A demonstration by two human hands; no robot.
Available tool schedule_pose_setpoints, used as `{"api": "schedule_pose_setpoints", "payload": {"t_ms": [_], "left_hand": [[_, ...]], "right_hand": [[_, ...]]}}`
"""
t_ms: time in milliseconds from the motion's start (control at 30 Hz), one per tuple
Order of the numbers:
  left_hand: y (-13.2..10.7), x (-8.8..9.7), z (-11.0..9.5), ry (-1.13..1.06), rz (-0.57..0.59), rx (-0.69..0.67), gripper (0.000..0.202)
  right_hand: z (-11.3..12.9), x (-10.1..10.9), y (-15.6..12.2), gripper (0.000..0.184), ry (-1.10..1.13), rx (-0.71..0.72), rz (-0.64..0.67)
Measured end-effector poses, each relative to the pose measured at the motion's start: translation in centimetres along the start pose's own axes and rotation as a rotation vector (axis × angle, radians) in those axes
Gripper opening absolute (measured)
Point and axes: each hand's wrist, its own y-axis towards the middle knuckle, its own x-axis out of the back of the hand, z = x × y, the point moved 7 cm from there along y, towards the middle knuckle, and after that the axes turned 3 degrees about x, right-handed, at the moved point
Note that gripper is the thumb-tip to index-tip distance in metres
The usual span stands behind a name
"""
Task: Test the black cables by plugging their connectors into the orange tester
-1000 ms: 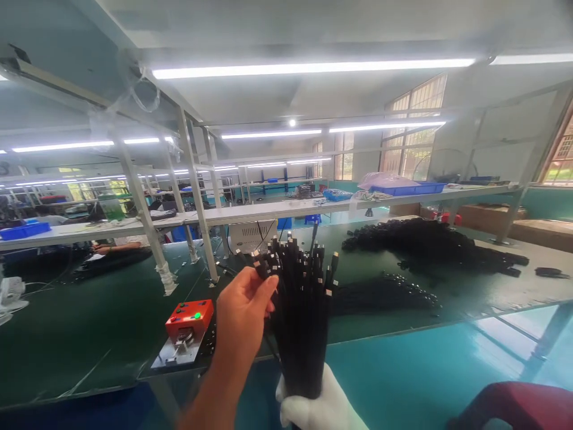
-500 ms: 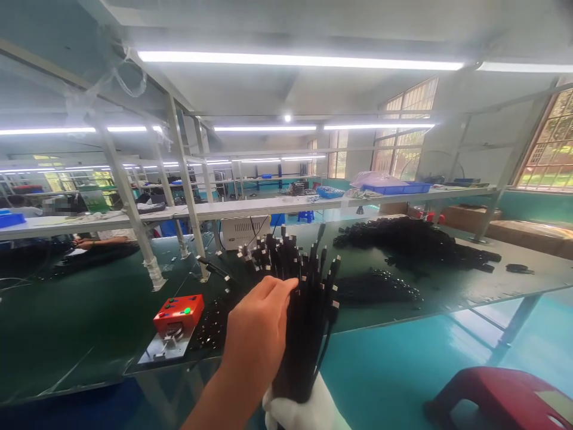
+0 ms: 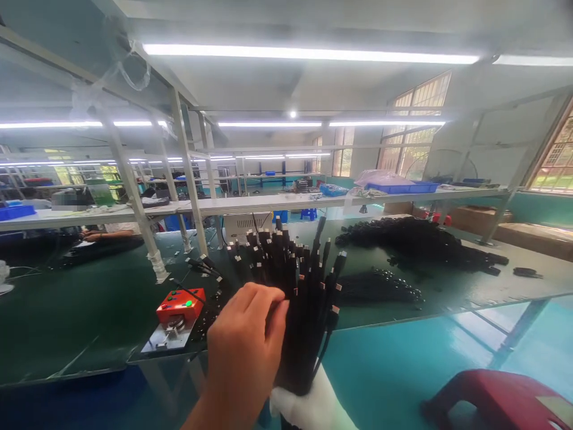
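Note:
A thick bundle of black USB cables stands upright in front of me, its metal-tipped plugs fanned out at the top. My right hand, in a white glove, is closed around the bundle low down. My bare left hand is at the bundle's left side, just below the plugs. Its fingers are curled, with thumb and forefinger close together against the cables; what they pinch is hidden. Left of that hand, a red box with buttons and a green light sits on the bench behind a small metal fixture.
Loose cable ends lie beside the red box. A large heap of black cables and a smaller bundle rest on the green bench. Behind is a shelf with blue trays. A red stool stands lower right. Another person's arm shows far left.
My left hand has shifted slightly left and down along the bundle, and its thumb now shows apart from the forefinger's side. The right hand still grips the bundle. The view has turned slightly left.

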Motion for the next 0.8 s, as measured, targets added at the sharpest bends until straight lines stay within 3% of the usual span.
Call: {"api": "schedule_pose_setpoints", "payload": {"t_ms": [133,267,400,567,633,767,800], "left_hand": [[-1.0,-2.9,1.1,-0.149,0.350,0.270,0.008],[-1.9,-4.4,1.1,-0.513,0.462,0.411,0.013],[-1.3,-3.4,1.7,-0.669,0.309,0.528,0.021],[3.1,-1.2,2.5,-0.687,0.162,0.453,0.024],[4.4,-0.1,2.7,-0.562,0.132,0.423,0.024],[3.8,3.4,1.2,-0.058,-0.205,0.243,0.018],[3.2,3.3,0.6,-0.037,-0.206,0.203,0.014]], "right_hand": [[-1.5,-0.1,0.5,0.012,0.047,0.028,0.055],[-2.0,0.3,0.4,0.012,0.055,0.022,0.044],[-0.8,0.9,-0.3,0.008,0.092,0.004,0.050],[0.5,1.5,-0.9,0.013,0.043,-0.079,0.004],[0.8,1.3,-1.0,0.011,0.035,-0.115,0.013],[0.7,0.9,-1.0,0.011,0.015,-0.151,-0.014],[0.6,0.7,-1.0,0.011,0.011,-0.147,-0.009]]}}
